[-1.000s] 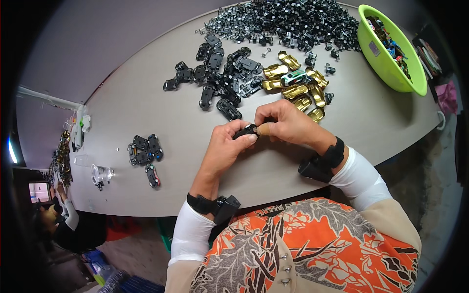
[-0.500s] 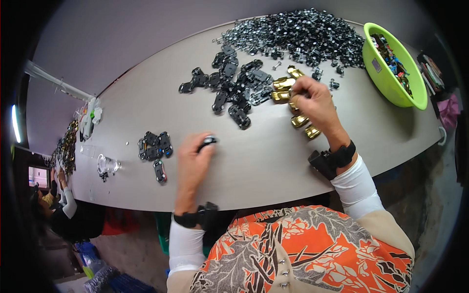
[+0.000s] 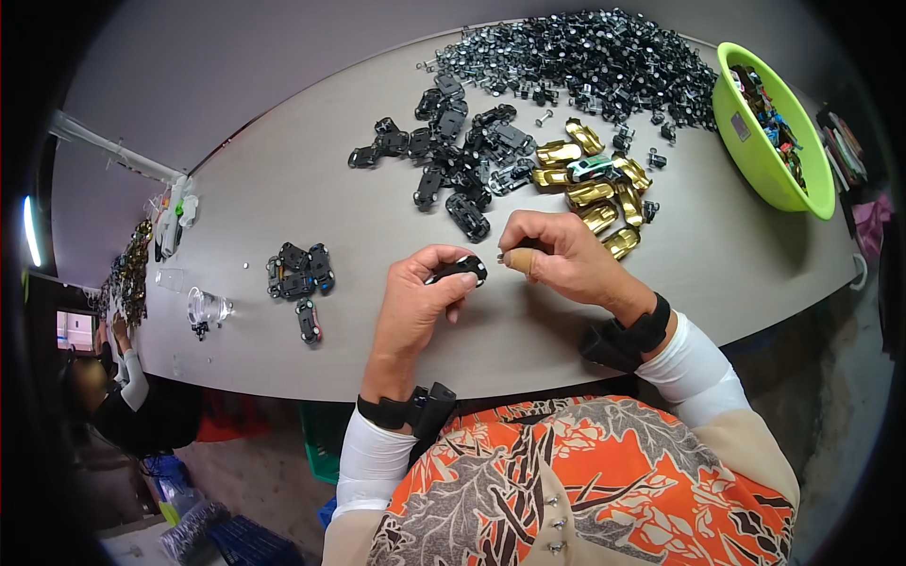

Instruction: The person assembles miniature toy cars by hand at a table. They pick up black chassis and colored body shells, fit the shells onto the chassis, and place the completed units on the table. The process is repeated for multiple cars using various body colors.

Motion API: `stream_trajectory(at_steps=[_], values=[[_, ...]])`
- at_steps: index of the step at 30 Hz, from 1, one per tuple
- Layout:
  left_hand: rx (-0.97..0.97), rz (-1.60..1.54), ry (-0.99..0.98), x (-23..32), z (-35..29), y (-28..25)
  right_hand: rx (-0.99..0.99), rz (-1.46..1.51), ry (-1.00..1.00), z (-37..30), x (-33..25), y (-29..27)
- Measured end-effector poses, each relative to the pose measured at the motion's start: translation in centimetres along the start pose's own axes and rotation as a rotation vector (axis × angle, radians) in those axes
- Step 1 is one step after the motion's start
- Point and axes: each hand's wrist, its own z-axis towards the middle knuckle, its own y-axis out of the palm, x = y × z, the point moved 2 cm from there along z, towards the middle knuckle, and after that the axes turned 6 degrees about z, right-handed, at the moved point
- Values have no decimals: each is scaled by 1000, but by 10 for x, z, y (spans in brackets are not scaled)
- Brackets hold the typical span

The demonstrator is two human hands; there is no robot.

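Observation:
My left hand point(image 3: 420, 302) pinches a black toy car piece point(image 3: 464, 272) between thumb and fingertips. Just to its right, my right hand point(image 3: 562, 257) is closed, thumb against forefinger, with a tan wrap on one digit. A tiny bit of something shows at its fingertips, too small to name. The two hands are close but apart. Beyond the right hand lie several gold toy car bodies point(image 3: 590, 194), with a green and white toy car point(image 3: 590, 168) among them. Black car bases point(image 3: 467, 217) are heaped farther left of these.
A large pile of small wheel-and-axle parts point(image 3: 585, 66) covers the far side. At right stands a lime-green basin point(image 3: 821, 193) of colourful pieces. Several assembled-looking dark cars point(image 3: 294, 283) and a clear plastic cup point(image 3: 208, 307) lie left. Another person point(image 3: 132, 391) works at the far left.
My right hand has come back from the gold car bodies toward my left hand, uncovering the green and white car. My left hand has moved right with the black piece.

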Motion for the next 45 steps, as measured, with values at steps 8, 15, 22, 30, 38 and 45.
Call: stream_trajectory(at_steps=[8,15,22,30,38,45], values=[[-60,10,-21,0,-1,13,1,-238,-84,-1,2,4],[-2,46,-5,-8,-6,13,17,-259,42,2,6,14],[171,596,178,4,-5,-43,-21,-242,-61,6,17,9],[661,1508,530,28,23,-98,574,-553,-214,9,-5,-56],[419,1239,307,21,105,-26,465,-1042,-461,23,9,-47],[409,566,383,2,94,-35,419,-1121,-469,41,26,-41]])
